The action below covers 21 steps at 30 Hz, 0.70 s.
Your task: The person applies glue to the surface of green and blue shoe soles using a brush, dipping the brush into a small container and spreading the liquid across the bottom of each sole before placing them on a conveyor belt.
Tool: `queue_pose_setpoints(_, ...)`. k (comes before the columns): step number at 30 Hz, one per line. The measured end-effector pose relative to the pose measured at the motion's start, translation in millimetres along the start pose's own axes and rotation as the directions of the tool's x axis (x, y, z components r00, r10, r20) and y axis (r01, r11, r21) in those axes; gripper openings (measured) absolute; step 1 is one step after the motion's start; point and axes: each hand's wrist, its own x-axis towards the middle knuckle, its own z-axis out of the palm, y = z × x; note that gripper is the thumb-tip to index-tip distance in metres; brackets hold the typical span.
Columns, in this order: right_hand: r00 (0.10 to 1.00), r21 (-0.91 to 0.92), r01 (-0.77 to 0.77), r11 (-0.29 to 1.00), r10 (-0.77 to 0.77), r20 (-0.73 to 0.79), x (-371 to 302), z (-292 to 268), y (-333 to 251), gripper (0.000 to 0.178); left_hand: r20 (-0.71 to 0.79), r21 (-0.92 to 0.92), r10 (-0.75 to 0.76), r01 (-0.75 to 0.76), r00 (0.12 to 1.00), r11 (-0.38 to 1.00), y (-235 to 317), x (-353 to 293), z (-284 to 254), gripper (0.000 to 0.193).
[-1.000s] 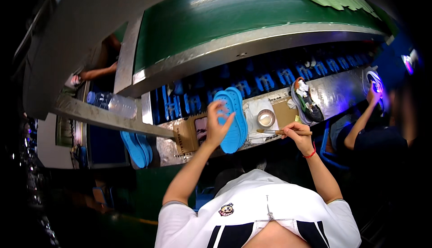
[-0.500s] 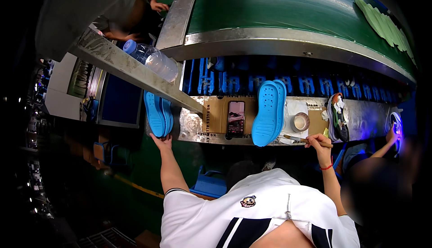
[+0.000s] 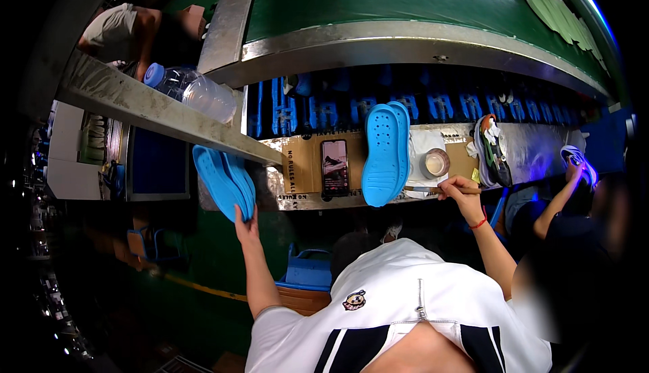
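Observation:
At the left end of the bench, my left hand (image 3: 247, 223) grips the near end of a pair of blue shoe soles (image 3: 220, 178), its thumb on the near edge. The steel bar above hides part of their far end. In my right hand (image 3: 462, 198) a thin brush with a wooden handle (image 3: 469, 190) is pinched, its tip pointing left. Just beyond the brush stands a small cup (image 3: 435, 163) of pale liquid on white paper. Another pair of blue soles (image 3: 382, 156) lies mid-bench, one overlapping the other, left of the cup.
A phone (image 3: 334, 169) lies on brown cardboard (image 3: 302, 165). Several dark and coloured shoe parts (image 3: 494, 151) lie right of the cup. A slanting steel bar (image 3: 155, 106) crosses the left, beside a plastic bottle (image 3: 203, 96). Farther right, a person's hand (image 3: 574, 169) holds a shoe.
My left hand now holds the left soles farther up their near end, and they have turned, far end leftward. The whole view has shifted. My right hand keeps the brush near the cup.

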Motion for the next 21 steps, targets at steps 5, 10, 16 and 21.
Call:
queue_pose_setpoints(5, 1.0, 0.003, 0.007, 1.0, -0.007, 0.005, -0.5, -4.5, 10.5, 0.013, -0.052, -0.065, -0.06, 0.056, 0.997, 0.996, -39.2, -106.7, -55.4, 0.059)
queue_pose_setpoints(10, 0.998, -0.02, -0.018, 1.0, 0.016, -0.057, -4.4, -11.8, 17.5, 0.013, -0.039, 0.134, -0.199, 0.202, 0.979, 0.97, -66.5, -153.9, -87.6, 0.053)
queue_pose_setpoints(16, 0.979, -0.023, 0.083, 0.996, -0.086, -0.186, 5.5, -25.7, 39.8, 0.015, 0.083, 0.185, -0.196, 0.178, 0.977, 0.967, -110.2, -125.7, -4.0, 0.048)
queue_pose_setpoints(21, 0.955, -0.182, 0.131, 0.975, -0.174, -0.242, 19.6, -31.8, 41.0, 0.016, 0.022, 0.187, -0.102, 0.097, 0.994, 0.978, -131.8, -61.8, 26.0, 0.051)
